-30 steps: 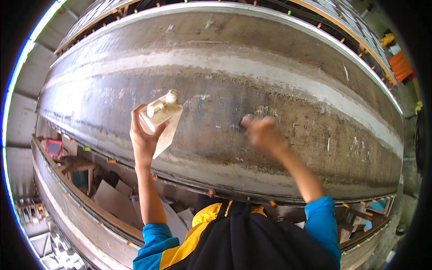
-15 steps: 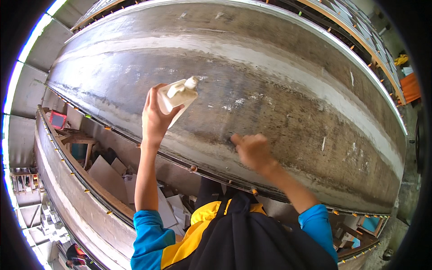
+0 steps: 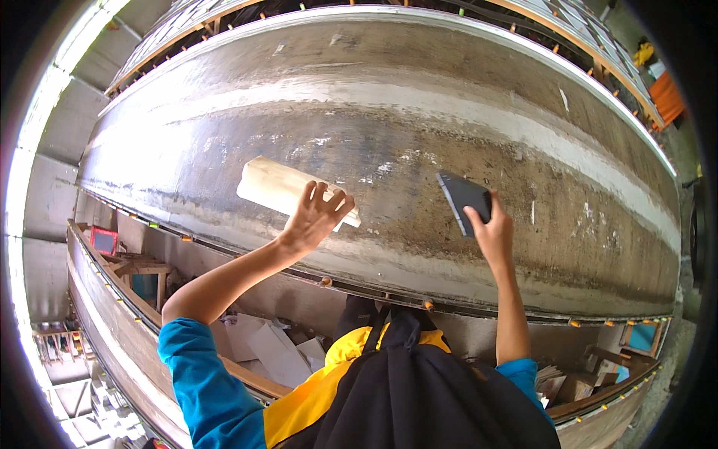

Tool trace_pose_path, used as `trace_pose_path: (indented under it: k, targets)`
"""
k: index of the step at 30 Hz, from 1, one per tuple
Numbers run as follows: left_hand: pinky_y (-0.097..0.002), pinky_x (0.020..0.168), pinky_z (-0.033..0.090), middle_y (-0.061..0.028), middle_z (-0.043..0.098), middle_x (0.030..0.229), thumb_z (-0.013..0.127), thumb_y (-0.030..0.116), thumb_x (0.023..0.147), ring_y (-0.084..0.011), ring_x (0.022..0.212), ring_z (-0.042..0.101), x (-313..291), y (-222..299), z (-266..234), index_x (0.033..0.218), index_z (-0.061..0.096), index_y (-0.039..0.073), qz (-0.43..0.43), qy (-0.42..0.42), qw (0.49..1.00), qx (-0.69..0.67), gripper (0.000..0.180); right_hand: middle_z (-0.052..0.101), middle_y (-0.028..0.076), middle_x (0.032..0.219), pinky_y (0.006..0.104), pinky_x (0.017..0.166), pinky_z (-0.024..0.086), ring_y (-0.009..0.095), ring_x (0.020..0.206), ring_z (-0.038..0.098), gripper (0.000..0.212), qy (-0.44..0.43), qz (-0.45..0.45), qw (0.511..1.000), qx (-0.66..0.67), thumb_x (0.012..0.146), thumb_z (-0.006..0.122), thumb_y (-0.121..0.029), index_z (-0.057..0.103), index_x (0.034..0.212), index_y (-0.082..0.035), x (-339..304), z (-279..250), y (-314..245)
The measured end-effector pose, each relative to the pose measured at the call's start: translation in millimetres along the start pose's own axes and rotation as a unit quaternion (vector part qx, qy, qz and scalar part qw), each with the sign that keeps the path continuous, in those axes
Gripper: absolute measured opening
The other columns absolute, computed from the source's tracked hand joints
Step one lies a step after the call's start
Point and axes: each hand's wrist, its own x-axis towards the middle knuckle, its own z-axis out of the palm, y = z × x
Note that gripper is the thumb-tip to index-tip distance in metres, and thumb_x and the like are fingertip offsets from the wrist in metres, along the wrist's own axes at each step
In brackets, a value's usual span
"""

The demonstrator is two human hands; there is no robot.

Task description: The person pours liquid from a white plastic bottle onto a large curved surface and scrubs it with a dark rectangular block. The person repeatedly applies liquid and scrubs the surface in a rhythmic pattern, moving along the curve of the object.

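Note:
My left hand (image 3: 318, 213) is at the right end of a pale plastic bottle (image 3: 273, 183), its curled fingers closed over that end. The bottle lies on its side or is tilted low over a large stained brown tabletop (image 3: 359, 142); whether it rests there I cannot tell. Its cap is hidden from view. To the right, my right hand (image 3: 490, 224) grips a flat, dark rectangular scraper (image 3: 464, 198) with a lighter straight left edge. The thumb is on its face and the fingers are behind it. The scraper is held just above or on the tabletop.
A pale band (image 3: 419, 101) runs along the tabletop, and white smears mark its middle. Orange pegs (image 3: 428, 305) line the near edge. Below lies an open wooden-edged bay with loose boards (image 3: 277, 350). An orange cloth (image 3: 666, 97) hangs at the far right.
The bottle has come down from an upright hold and now lies lengthwise, with my left hand at its right end. My right hand has moved right and turned, bringing the scraper's flat face into view.

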Motion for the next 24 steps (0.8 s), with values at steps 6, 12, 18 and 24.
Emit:
trace_pose_path:
  k: [6, 12, 18, 24]
  targets:
    - [-0.0367, 0.090, 0.041, 0.0002, 0.058, 0.101, 0.071, 0.012, 0.066, -0.0221, 0.099, 0.053, 25, 38, -14, 0.108, 0.054, 0.013, 0.099, -0.014, 0.995, 0.009, 0.045, 0.065, 0.016, 0.079, 0.0322, 0.062, 0.049, 0.025, 0.069, 0.066, 0.043, 0.138, 0.058, 0.987, 0.054, 0.081, 0.067, -0.028, 0.054, 0.106, 0.004, -40, -46, 37]
    - [-0.0386, 0.091, 0.037, -0.0024, 0.054, 0.103, 0.069, 0.011, 0.065, -0.0240, 0.101, 0.051, 78, 84, -39, 0.109, 0.052, 0.012, 0.160, -0.007, 0.986, -0.040, 0.047, 0.065, 0.019, 0.080, 0.0320, 0.062, 0.049, 0.027, 0.070, 0.066, 0.054, 0.214, 0.126, 0.969, 0.012, 0.079, 0.069, -0.030, 0.050, 0.113, 0.008, -91, -82, 65]
    - [-0.0379, 0.090, 0.037, -0.0021, 0.054, 0.105, 0.069, 0.012, 0.066, -0.0240, 0.102, 0.050, 148, 137, -68, 0.113, 0.052, 0.014, 0.231, 0.036, 0.971, -0.057, 0.050, 0.064, 0.022, 0.081, 0.0334, 0.065, 0.049, 0.028, 0.074, 0.067, 0.053, 0.277, 0.197, 0.940, -0.005, 0.079, 0.070, -0.023, 0.049, 0.112, 0.012, -135, -116, 79]
    - [-0.0390, 0.090, 0.038, -0.0016, 0.053, 0.109, 0.070, 0.013, 0.067, -0.0246, 0.101, 0.050, 204, 167, -80, 0.118, 0.048, 0.015, 0.216, 0.079, 0.973, -0.036, 0.056, 0.064, 0.025, 0.083, 0.0324, 0.064, 0.050, 0.029, 0.077, 0.067, 0.052, 0.325, 0.247, 0.913, -0.010, 0.079, 0.070, -0.020, 0.047, 0.112, 0.014, -162, -140, 83]
